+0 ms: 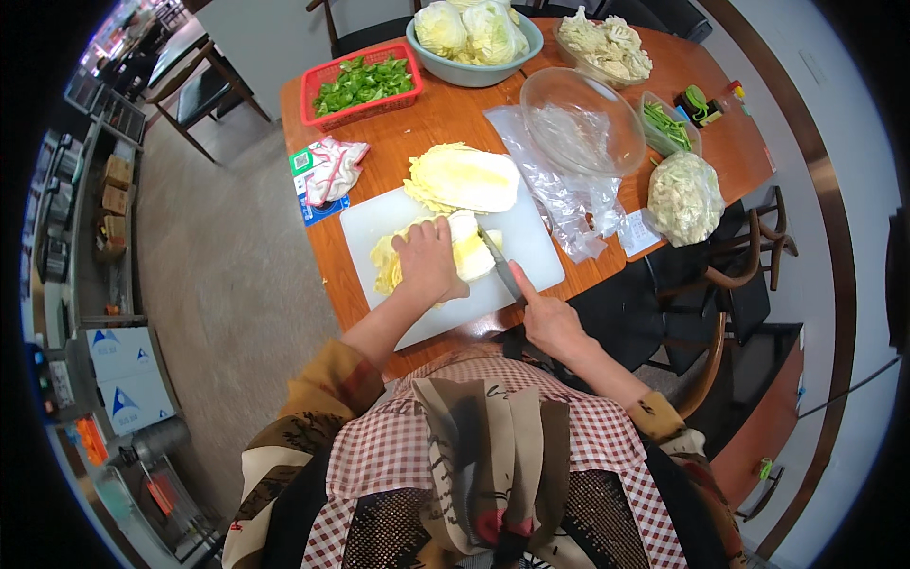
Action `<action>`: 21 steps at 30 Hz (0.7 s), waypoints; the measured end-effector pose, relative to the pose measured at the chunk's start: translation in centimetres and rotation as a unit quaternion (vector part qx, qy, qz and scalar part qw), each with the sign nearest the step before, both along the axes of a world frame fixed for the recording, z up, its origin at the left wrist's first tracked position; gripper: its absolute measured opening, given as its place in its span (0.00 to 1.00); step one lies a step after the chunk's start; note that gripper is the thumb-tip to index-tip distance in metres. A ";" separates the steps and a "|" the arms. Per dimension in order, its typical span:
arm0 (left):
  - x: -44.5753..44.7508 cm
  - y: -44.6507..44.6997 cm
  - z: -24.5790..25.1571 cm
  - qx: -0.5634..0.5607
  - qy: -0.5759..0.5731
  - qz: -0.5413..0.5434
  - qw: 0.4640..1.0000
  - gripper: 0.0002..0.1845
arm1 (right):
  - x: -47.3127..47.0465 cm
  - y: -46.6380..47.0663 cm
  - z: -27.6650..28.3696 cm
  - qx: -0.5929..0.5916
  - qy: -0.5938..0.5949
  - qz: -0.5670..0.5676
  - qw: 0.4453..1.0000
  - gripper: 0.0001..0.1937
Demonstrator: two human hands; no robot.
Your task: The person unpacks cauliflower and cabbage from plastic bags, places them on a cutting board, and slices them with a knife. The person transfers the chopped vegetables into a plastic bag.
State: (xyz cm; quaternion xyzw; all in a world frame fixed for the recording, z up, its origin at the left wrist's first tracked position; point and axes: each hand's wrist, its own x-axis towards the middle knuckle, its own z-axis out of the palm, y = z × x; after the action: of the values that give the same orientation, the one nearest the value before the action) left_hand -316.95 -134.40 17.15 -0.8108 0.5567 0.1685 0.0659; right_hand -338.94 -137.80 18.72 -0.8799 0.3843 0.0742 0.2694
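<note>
My left hand (pixel 426 262) presses down on a piece of napa cabbage (pixel 472 249) lying on a white cutting board (pixel 530 259). In my right hand (pixel 551 316) is a kitchen knife (pixel 502 264), its blade at the white stem end of that cabbage. A thin slice of the stem end shows just beyond the blade. Farther up the board, a halved napa cabbage (pixel 466 178) rests with its pale yellow leaves to the left and its white stem side to the right. My left fingers hide part of the leaves under them.
Behind the board are a red basket (pixel 310 99) of cut green peppers, a blue-grey basin (pixel 469 73) of whole cabbages and a bowl (pixel 569 60) of cauliflower. To the right lie a clear bowl (pixel 530 107), plastic bags (pixel 569 220) and bagged cauliflower (pixel 684 199). A cloth (pixel 338 171) lies left.
</note>
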 end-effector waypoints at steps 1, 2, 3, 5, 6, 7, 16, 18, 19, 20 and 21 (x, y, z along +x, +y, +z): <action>0.2 0.3 -0.6 -0.019 0.014 0.008 1.000 0.62 | -0.1 0.2 -1.2 0.022 0.001 -0.024 0.999 0.42; 0.4 0.5 -1.1 -0.037 0.029 0.015 0.999 0.62 | -0.5 0.5 -2.9 0.010 -0.002 -0.028 1.000 0.42; 0.7 0.8 -1.1 -0.042 0.033 0.015 0.998 0.61 | -0.6 0.4 -2.9 0.003 0.007 -0.022 1.000 0.42; 1.4 1.2 -1.0 -0.052 0.041 0.012 0.998 0.60 | -0.6 -0.3 -2.7 -0.012 0.026 -0.012 1.000 0.42; 2.2 1.3 -1.0 -0.050 0.044 -0.013 0.998 0.61 | -1.0 -0.8 -2.8 -0.019 0.019 -0.022 0.999 0.41; 3.3 1.4 -1.1 -0.047 0.046 -0.038 0.997 0.62 | -1.6 -1.4 -2.8 -0.026 0.012 -0.030 0.999 0.41; 2.2 2.5 -1.2 -0.109 -0.031 -0.141 0.983 0.71 | -6.6 -1.8 -1.6 0.041 -0.200 -0.156 0.966 0.39; 0.5 2.8 -0.4 -0.142 -0.016 -0.145 0.979 0.67 | -8.0 -1.9 -0.6 0.192 -0.260 -0.270 0.907 0.39; -0.3 2.1 -0.4 -0.172 0.024 -0.158 0.972 0.64 | -8.8 -2.2 -0.8 0.203 -0.258 -0.282 0.902 0.39; -1.1 1.2 -0.4 -0.200 0.063 -0.170 0.963 0.62 | -9.6 -2.7 -1.2 0.214 -0.255 -0.294 0.896 0.39; -2.0 0.2 -0.3 -0.228 0.102 -0.180 0.951 0.59 | -10.2 -2.9 -1.6 0.226 -0.253 -0.305 0.890 0.39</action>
State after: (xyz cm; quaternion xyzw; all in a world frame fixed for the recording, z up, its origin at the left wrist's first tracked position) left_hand -318.95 -134.16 16.81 -0.6688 0.7210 0.1039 -0.1484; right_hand -349.14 -140.73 17.17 -0.6236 0.5256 -0.1520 0.5583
